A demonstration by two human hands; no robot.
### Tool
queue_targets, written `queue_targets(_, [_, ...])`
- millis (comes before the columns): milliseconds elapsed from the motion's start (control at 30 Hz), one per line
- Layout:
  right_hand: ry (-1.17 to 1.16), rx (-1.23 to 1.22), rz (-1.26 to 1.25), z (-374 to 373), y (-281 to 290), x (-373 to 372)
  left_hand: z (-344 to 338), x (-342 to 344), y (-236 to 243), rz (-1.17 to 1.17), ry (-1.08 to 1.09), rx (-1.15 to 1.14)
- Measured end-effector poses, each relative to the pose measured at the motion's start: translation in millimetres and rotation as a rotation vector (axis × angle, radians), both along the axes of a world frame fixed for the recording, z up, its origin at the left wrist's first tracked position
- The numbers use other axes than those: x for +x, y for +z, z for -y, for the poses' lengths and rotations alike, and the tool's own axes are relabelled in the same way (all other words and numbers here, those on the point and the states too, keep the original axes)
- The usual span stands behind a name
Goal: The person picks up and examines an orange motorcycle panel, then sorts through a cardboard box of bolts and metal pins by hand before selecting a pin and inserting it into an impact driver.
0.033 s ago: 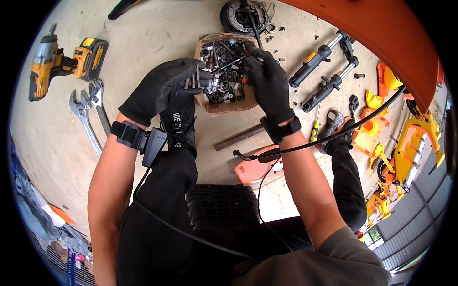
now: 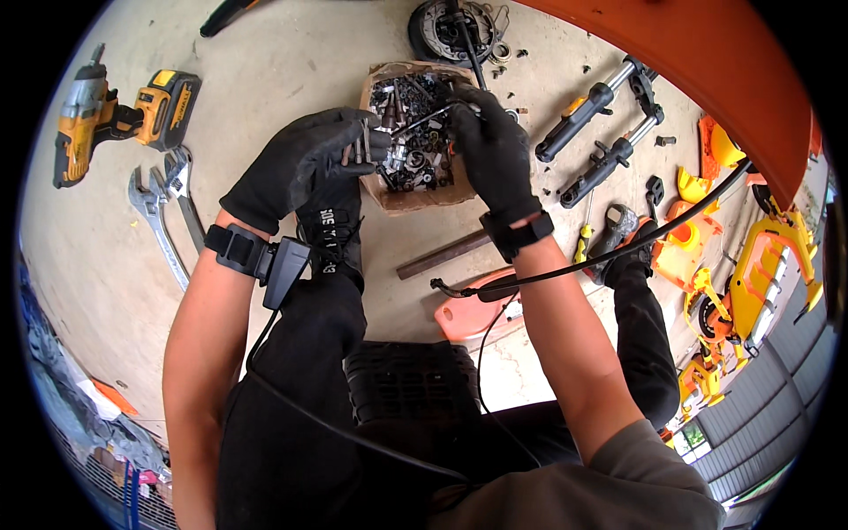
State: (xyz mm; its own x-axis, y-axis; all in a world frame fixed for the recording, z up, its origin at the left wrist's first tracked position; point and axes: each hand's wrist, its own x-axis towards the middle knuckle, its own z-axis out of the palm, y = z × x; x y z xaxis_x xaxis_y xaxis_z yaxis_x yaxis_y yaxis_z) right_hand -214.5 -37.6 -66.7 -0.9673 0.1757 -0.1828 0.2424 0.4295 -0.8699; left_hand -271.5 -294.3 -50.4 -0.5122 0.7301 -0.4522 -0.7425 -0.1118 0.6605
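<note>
A worn cardboard box (image 2: 395,200) stands on the floor in front of me, filled with loose bolts, screws, washers and other small metal parts. At its left edge my black-gloved left hand (image 2: 309,157) is closed on several bolts (image 2: 358,150), their shanks showing across the fingers. My gloved right hand (image 2: 493,150) reaches over the box's right side with its fingers bent. A long thin metal rod (image 2: 426,120) lies across the parts, one end close to the right fingertips. Whatever those fingers grip is hidden from view.
An impact wrench (image 2: 88,119) and adjustable wrenches (image 2: 150,208) lie at left. Beyond the box sits a wheel hub (image 2: 452,34). Fork tubes (image 2: 587,115) lie at right near yellow scooter parts (image 2: 764,274). A metal bar (image 2: 443,254) is below the box; a black cable (image 2: 636,243) crosses at right.
My right hand has shifted slightly left, its fingers turning a little over the box. My left hand and the bolts in it stay where they were.
</note>
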Motion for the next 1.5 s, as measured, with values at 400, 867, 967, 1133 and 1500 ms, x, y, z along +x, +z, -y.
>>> queue_targets(400, [0.333, 0.085, -0.183, 1, 7, -10, -6, -4, 7, 0.042, -0.009, -0.075])
queue_targets(867, [0.504, 0.0, 0.096, -14, 45, 37, -8, -3, 12, -0.078, -0.025, -0.115])
queue_targets(967, [0.495, 0.022, 0.071, -21, 36, 49, -5, -5, 10, -0.32, -0.125, -0.174])
queue_targets(1133, [0.404, 0.094, -0.047, -13, 19, 39, -5, -4, 5, 0.036, -0.003, -0.037])
queue_targets(1500, [-0.027, -0.061, 0.226, -41, 45, 30, -3, -5, 7, 0.017, 0.004, -0.027])
